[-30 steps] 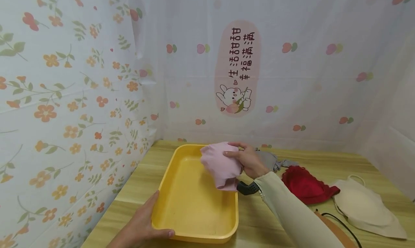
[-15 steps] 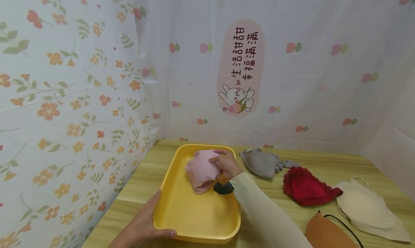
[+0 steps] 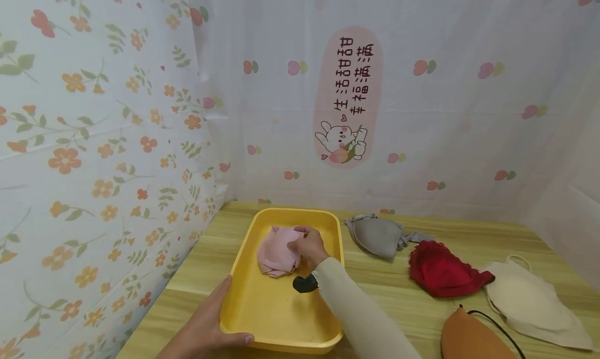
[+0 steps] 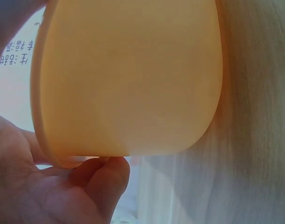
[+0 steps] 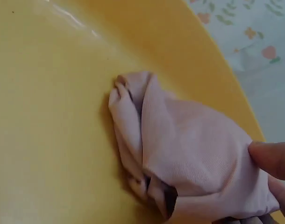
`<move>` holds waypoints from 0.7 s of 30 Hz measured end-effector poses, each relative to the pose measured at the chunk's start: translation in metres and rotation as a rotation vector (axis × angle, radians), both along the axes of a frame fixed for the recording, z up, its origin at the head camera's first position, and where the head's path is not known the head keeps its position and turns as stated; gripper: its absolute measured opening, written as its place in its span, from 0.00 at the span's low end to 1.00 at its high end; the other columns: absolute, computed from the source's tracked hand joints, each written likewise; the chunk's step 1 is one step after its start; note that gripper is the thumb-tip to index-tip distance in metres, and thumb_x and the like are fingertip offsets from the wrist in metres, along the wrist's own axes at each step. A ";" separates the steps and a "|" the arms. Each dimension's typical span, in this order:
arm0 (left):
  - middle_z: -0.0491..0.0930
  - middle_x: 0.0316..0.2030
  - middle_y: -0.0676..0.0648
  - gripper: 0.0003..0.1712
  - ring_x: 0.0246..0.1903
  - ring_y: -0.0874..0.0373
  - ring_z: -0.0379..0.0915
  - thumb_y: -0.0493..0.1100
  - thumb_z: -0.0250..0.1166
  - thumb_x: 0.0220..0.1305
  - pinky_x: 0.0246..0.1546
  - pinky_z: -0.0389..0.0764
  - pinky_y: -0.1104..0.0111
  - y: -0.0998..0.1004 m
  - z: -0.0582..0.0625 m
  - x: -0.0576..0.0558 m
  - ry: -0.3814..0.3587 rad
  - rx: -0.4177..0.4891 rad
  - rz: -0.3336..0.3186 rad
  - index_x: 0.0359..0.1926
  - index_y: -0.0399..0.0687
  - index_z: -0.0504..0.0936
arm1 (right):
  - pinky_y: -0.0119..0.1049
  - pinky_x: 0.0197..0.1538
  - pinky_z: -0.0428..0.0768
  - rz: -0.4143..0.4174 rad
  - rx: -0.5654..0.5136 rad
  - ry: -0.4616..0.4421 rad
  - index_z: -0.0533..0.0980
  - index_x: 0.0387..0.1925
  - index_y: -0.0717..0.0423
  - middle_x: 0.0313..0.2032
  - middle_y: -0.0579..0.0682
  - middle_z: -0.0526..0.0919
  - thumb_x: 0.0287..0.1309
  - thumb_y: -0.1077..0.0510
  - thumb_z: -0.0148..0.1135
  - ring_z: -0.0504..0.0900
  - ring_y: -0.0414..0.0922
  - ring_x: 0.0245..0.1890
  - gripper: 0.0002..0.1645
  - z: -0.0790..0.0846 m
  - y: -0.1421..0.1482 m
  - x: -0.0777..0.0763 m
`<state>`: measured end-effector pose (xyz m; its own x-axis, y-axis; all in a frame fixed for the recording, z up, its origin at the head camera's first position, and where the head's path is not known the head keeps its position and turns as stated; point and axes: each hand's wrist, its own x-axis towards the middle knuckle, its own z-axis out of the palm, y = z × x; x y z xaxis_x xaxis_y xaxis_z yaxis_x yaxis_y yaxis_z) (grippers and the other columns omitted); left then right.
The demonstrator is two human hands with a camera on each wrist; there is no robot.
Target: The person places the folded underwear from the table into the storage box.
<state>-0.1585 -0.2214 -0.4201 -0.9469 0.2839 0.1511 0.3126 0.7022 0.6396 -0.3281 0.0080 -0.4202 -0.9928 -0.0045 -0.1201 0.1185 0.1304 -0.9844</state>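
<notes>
A pink bra (image 3: pixel 279 251), folded into a rounded bundle, lies in the far left part of the yellow plastic tray (image 3: pixel 281 307). My right hand (image 3: pixel 309 246) pinches its right edge; the right wrist view has the thumb (image 5: pixel 274 159) on top of the cloth and other fingers partly hidden below. At the near left corner of the tray, my left hand (image 3: pixel 206 322) grips the wall, thumb along the front and fingers on the left side. The left wrist view shows that hand (image 4: pixel 53 186) around the tray's rim (image 4: pixel 37 93).
Right of the tray, several bras lie on the wooden table (image 3: pixel 389 296): a grey one (image 3: pixel 377 236), a red one (image 3: pixel 445 270), a beige one (image 3: pixel 529 299) and an orange-brown one (image 3: pixel 473 338). Patterned curtains (image 3: pixel 422 114) stand behind and to the left.
My right hand has carried the pink bra leftward from over the tray's right rim and down into the tray. My left hand keeps its grip on the corner.
</notes>
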 end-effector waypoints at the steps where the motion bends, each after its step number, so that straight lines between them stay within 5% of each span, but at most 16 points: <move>1: 0.60 0.74 0.29 0.70 0.69 0.37 0.65 0.60 0.80 0.44 0.62 0.75 0.49 0.000 0.001 0.000 -0.009 -0.001 0.002 0.78 0.37 0.50 | 0.45 0.51 0.85 -0.004 0.042 0.012 0.77 0.57 0.64 0.62 0.66 0.75 0.50 0.73 0.68 0.76 0.56 0.54 0.29 -0.001 0.000 0.000; 10: 0.60 0.74 0.31 0.70 0.69 0.39 0.64 0.60 0.80 0.44 0.63 0.74 0.53 0.001 0.001 0.001 -0.060 -0.007 0.022 0.78 0.38 0.50 | 0.41 0.43 0.80 0.089 0.508 0.142 0.83 0.51 0.57 0.51 0.60 0.85 0.48 0.66 0.68 0.76 0.52 0.41 0.24 0.005 -0.002 0.004; 14: 0.60 0.74 0.31 0.70 0.69 0.39 0.64 0.60 0.80 0.45 0.62 0.75 0.53 0.001 0.000 0.000 -0.063 -0.003 0.014 0.78 0.38 0.49 | 0.38 0.38 0.76 0.113 0.607 0.169 0.84 0.50 0.55 0.48 0.58 0.86 0.49 0.66 0.64 0.74 0.50 0.36 0.23 0.006 -0.003 0.006; 21: 0.59 0.74 0.30 0.70 0.70 0.37 0.63 0.60 0.79 0.45 0.63 0.74 0.50 0.000 0.000 0.001 -0.016 -0.021 0.008 0.78 0.35 0.49 | 0.44 0.50 0.78 0.164 0.678 0.206 0.83 0.54 0.55 0.50 0.57 0.86 0.54 0.61 0.62 0.77 0.52 0.43 0.23 0.008 -0.001 0.004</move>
